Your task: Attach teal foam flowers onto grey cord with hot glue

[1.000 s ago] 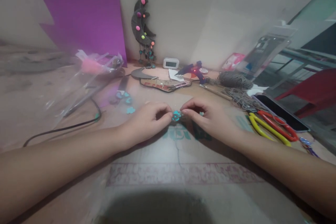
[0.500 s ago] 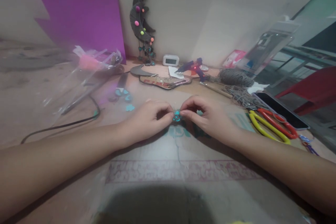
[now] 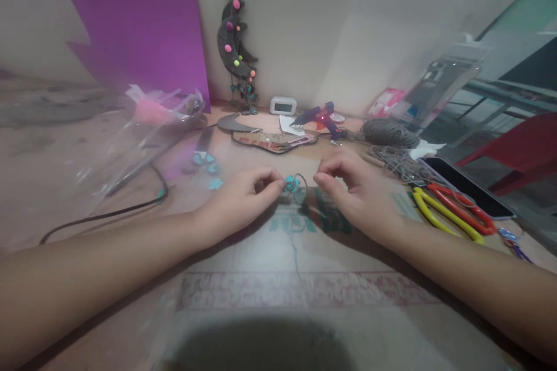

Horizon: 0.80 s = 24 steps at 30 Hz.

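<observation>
The left hand (image 3: 243, 200) holds a small turquoise flower (image 3: 291, 184) at its edge, between thumb and forefinger, just above the printed sheet (image 3: 243, 255) in the middle of the bench (image 3: 26, 156). A thin grey cord (image 3: 306, 184) makes a loop at the right side of the flower. The right hand (image 3: 357, 191) is near this loop, with thumb and forefinger almost together; whether something fine is between them, I cannot tell. In my judgement, the flower could turn or slip out, because only the tips of two fingers keep it and the piece is very small. The cord could also spring open or twist, since its curve seems to have no support from the right hand. If the cord is pulled sharply, the petals may bend or come loose. Compared with the frame of half a second before, the right fingertips have gone away from the flower, where both hands were meeting, and the loop, which was not visible there, can be seen. The left hand keeps almost the same grip.
</observation>
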Motion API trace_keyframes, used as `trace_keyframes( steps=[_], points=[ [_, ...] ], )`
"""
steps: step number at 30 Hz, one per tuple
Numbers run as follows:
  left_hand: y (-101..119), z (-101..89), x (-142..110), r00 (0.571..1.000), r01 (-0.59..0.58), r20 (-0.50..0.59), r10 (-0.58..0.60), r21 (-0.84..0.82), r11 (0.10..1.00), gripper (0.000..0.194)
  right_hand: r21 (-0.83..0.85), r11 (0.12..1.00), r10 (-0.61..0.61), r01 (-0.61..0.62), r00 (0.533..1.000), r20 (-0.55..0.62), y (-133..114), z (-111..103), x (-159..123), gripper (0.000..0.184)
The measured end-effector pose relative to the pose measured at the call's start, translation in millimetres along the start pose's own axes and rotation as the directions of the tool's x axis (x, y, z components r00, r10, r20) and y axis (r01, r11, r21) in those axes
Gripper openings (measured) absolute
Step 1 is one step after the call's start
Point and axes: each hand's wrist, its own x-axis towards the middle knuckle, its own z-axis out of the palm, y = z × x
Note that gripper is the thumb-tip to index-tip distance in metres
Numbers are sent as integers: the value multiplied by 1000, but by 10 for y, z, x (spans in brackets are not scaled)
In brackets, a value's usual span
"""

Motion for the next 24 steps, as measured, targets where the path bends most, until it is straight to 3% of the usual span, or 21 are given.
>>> trace_keyframes(
  steps=[2,5,24],
  points=[
    [9,2,0,1000,27,-16,-27,-32,999,26,-56,996,-64,68,995,72,-21,-10,5,14],
    [23,3,0,999,39,-21,-40,-45,998,26,-58,996,-60,68,990,129,-37,7,-7,8],
    [-8,11,-3,1000,-10,25,11,-7,1000,21,-109,979,-149,170,972,182,21,38,-31,15]
  ],
)
